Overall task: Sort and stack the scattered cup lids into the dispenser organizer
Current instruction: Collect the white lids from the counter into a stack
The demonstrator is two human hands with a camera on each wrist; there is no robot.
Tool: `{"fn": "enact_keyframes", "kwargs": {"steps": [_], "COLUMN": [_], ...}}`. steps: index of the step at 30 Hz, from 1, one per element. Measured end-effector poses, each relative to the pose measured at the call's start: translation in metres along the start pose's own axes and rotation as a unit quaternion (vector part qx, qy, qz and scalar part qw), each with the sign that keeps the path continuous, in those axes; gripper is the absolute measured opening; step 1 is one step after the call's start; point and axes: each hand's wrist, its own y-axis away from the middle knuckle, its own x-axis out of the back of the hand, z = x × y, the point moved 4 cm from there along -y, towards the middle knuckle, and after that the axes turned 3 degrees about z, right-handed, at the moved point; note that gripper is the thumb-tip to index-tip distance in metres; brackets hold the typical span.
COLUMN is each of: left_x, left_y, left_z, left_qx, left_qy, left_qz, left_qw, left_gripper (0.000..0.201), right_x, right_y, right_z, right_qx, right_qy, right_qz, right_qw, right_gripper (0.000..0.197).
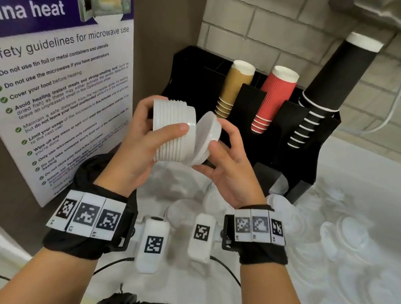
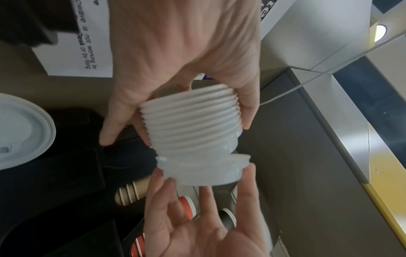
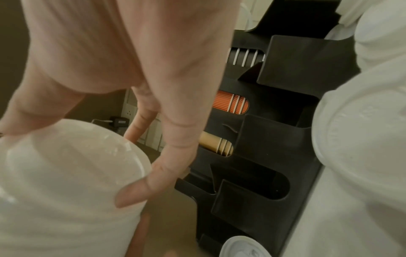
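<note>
My left hand grips a stack of several nested white cup lids on its side, thumb over the front and fingers behind. My right hand pinches a single white lid by its rim and holds it tilted against the stack's right end. The left wrist view shows the stack with the single lid touching its lower end, askew. In the right wrist view the held lid fills the lower left. The black dispenser organizer stands just behind the hands.
Brown cups, red cups and black cups fill three organizer slots; the slot beside the brown cups looks empty. Several loose white lids lie on the white counter to the right. A safety poster covers the left wall.
</note>
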Motion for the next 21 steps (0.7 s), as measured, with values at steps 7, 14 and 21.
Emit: {"fn": "enact_keyframes", "kwargs": {"steps": [7, 14, 21], "left_x": [-0.004, -0.007, -0.005], "left_y": [0.0, -0.001, -0.006], "left_z": [-0.004, -0.006, -0.003], "left_qx": [0.045, 0.045, 0.028], "left_qy": [-0.02, -0.023, -0.015], "left_qz": [-0.034, -0.029, -0.015], "left_qw": [0.998, 0.998, 0.999], "left_gripper": [0.063, 0.073, 0.071], "right_x": [-0.004, -0.005, -0.011], "right_y": [-0.002, -0.005, -0.012], "right_z": [-0.013, -0.016, -0.018], "right_qx": [0.009, 0.021, 0.024], "right_qy": [0.057, 0.078, 0.069], "right_qz": [-0.008, -0.015, -0.051], "right_qw": [0.998, 0.997, 0.996], "right_gripper": [0.055, 0.052, 0.049]}}
